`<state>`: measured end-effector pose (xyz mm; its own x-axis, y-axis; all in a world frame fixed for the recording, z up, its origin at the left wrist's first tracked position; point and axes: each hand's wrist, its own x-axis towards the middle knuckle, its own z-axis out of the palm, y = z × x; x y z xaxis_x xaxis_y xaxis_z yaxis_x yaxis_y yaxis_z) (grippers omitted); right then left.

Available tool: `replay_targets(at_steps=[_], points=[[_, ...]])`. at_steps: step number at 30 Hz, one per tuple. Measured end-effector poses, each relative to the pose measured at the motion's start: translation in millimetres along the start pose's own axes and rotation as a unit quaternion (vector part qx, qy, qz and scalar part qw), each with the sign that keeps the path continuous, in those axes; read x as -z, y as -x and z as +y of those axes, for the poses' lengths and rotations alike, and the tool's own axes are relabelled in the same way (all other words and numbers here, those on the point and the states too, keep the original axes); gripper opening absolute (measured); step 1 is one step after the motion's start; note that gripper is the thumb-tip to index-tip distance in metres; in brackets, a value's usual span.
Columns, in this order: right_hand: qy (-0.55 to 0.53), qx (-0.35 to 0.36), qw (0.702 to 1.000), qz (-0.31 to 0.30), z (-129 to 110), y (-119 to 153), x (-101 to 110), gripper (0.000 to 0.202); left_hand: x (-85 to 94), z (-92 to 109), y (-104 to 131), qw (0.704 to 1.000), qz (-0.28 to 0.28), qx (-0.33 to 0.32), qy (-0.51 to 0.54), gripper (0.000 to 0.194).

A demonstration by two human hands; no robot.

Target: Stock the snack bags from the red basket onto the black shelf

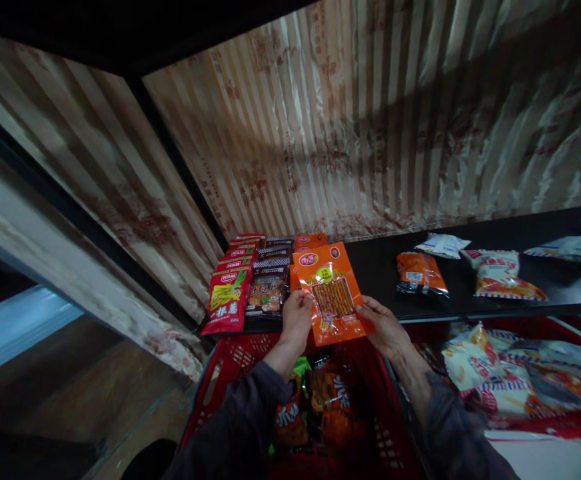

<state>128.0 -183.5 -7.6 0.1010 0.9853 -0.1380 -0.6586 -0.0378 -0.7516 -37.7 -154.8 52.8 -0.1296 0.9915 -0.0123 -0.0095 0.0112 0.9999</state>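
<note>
An orange snack packet (334, 297) with a picture of brown sticks is held up, tilted, above the shelf's front edge. My left hand (296, 317) pinches its left edge; my right hand (381, 325) grips the right edge. Partly hidden behind it are more orange packets (310, 239). Left of these lie a row of dark potato-slice packets (267, 288) and, at the far left, a row of red packets (229, 293), overlapping from back to front. Below my hands a red basket (210, 393) holds several orange snack bags (290, 420).
The black shelf (365, 267) runs to the right, with an orange bag (421, 273) and several white bags (503, 275) lying loose. A second red basket (525, 423) with white snack bags stands at lower right. A corrugated panel (370, 133) closes the back.
</note>
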Motion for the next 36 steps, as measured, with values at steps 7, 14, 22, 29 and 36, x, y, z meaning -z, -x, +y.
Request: replay_targets(at_steps=[7, 14, 22, 29, 36], points=[[0.03, -0.043, 0.997, -0.055, 7, 5, -8, 0.039, 23.6, -6, -6, 1.0, 0.012, 0.007, -0.016, 0.01], [0.037, -0.024, 0.997, -0.069, 13, 3, -13, 0.04, 25.3, -14, -4, 1.0, -0.02, 0.018, -0.014, 0.008], [0.034, -0.004, 0.999, -0.024, 12, 3, -10, 0.033, 26.5, -15, 1, 0.998, -0.061, 0.02, -0.027, 0.013], [0.032, -0.012, 0.999, -0.01, 3, 6, -8, 0.038, 7.2, -1, 0, 0.997, -0.064, 0.018, 0.04, 0.02], [0.025, -0.011, 1.0, 0.013, 0, 4, -5, 0.039, -1.8, -6, -4, 0.996, -0.031, 0.052, 0.063, 0.025]])
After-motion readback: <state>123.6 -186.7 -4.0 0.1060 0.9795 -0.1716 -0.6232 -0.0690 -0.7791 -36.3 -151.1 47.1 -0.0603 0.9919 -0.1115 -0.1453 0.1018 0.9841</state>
